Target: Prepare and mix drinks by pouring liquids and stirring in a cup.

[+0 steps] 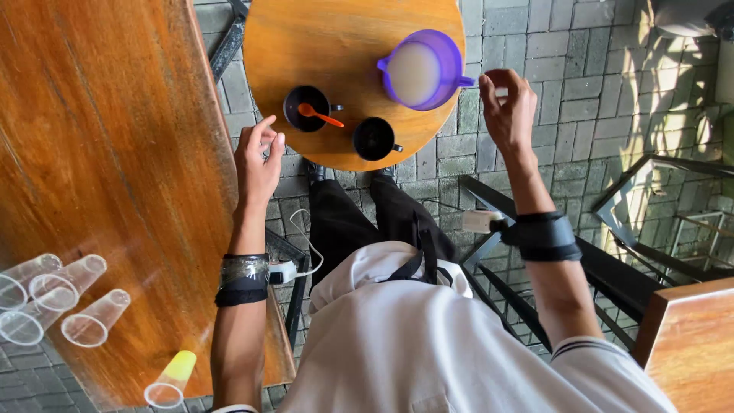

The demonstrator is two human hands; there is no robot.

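A person stands over a round wooden table on grey paving, both hands raised at its near edge. The right hand hovers just off the table's right rim, thumb and forefinger pinched on a small white object too small to identify; it sits at the fingertips, just beside the handle of a purple jug filled with a pale milky liquid. The left hand hangs off the table's lower left edge, fingers loosely curled and slightly apart, holding nothing. Nearest to it on the table stands a black cup with an orange spoon resting in it; a second black cup stands near the table's front edge. Left of the table, clear plastic cups lie on a long wooden counter
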